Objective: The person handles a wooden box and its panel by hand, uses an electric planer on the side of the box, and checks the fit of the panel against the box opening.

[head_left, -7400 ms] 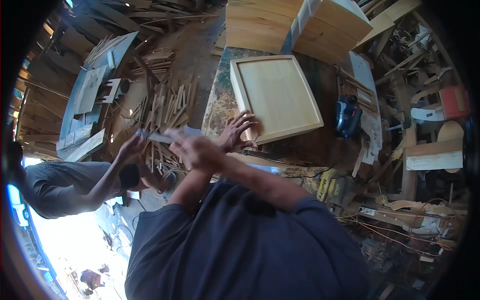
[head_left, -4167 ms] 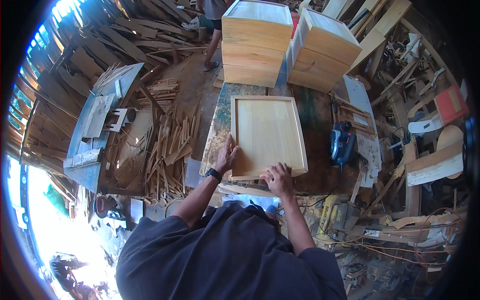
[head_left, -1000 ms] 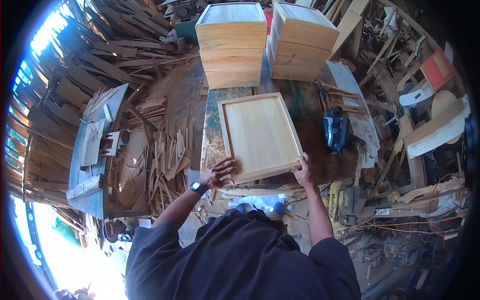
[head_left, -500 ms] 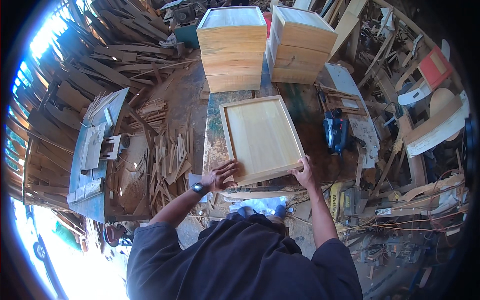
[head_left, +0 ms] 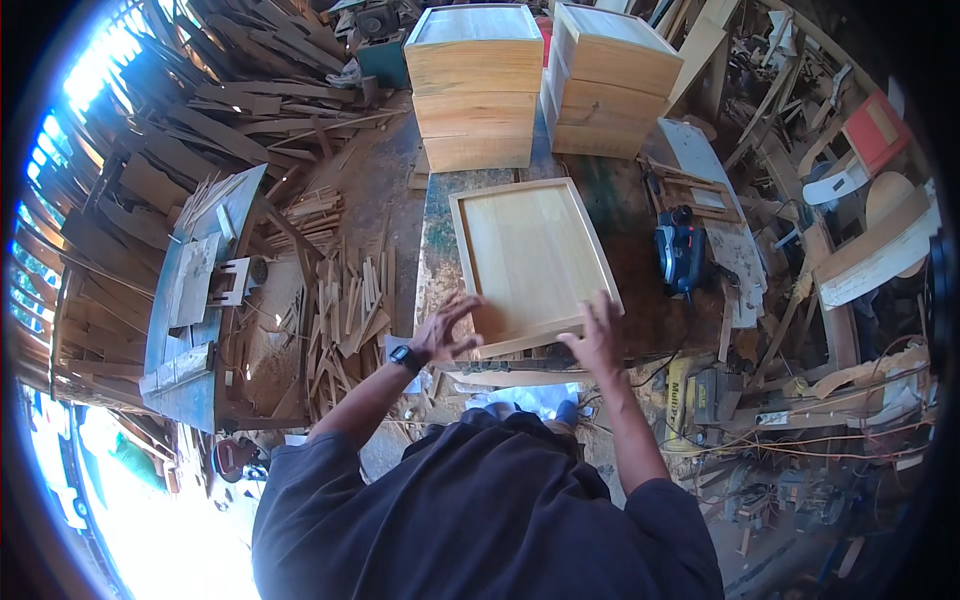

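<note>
A shallow wooden tray-like box [head_left: 530, 255] with a raised rim lies on the worn workbench [head_left: 440, 250], turned slightly askew. My left hand [head_left: 447, 328], a watch on its wrist, is at the near left corner with its fingers spread. By the near right corner is my right hand [head_left: 597, 338], fingers apart and thumb toward the near rim. Neither hand grips anything; whether the fingertips still touch the rim, I cannot tell. A blue and black power tool [head_left: 680, 255] rests on the bench right of the box.
Two stacks of similar wooden boxes, the left stack [head_left: 477, 100] and the right stack [head_left: 612, 95], stand at the bench's far end. Offcuts [head_left: 350, 310] cover the floor at left, beside a blue-edged table [head_left: 185, 340]. A yellow tool [head_left: 680, 400] and cables lie at right.
Both hands have loosened from the box's near corners, and their fingers have spread. The right hand has come up a little. The view has shifted slightly; the box lies much as before.
</note>
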Available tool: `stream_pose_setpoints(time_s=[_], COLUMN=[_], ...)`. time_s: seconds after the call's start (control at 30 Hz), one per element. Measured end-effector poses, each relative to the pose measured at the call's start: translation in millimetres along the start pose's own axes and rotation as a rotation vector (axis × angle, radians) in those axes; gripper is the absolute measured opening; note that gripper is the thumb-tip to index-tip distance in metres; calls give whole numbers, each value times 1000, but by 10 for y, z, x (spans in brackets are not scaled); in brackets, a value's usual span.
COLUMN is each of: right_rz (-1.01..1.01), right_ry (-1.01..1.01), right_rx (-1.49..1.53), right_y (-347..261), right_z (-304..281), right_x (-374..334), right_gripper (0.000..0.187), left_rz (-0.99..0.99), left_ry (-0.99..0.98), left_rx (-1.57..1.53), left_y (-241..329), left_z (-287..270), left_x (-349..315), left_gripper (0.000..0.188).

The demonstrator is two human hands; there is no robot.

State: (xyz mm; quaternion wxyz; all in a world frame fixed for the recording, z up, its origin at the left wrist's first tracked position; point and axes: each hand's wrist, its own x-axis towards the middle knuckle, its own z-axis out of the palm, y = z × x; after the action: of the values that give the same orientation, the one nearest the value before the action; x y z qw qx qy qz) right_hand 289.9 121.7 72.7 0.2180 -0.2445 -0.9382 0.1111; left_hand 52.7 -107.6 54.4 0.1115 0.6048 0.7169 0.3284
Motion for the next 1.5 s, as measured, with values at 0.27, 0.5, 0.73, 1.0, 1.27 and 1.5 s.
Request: stream_pose_setpoints(time_s=[0.27, 0.5, 0.73, 1.0, 1.27, 1.5], right_rz=[-349, -355, -321, -304, -284, -306], right_ry=[-52, -28, -92, -158, -56, -75], right_rx=[67, 69, 92, 142, 198, 232], right_y=[-435, -320, -304, -248, -346, -370], right_z=[675, 718, 601, 549, 572, 572], right_x=[-47, -182, -86, -294, 1, 46], right_gripper=[42, 47, 41, 40, 47, 52], left_rz=[-420, -583, -601, -604, -547, -657], left_ry=[568, 513, 460, 498, 526, 461], left_rx=[-95, -268, -250, -284, -298, -263], left_y=[-630, -427, -356, -386, -338, -490], left_z=[560, 690, 697, 702, 699, 650], left_x=[441, 473, 515, 540, 512, 511], left_gripper=[86, 82, 73, 69, 73, 68])
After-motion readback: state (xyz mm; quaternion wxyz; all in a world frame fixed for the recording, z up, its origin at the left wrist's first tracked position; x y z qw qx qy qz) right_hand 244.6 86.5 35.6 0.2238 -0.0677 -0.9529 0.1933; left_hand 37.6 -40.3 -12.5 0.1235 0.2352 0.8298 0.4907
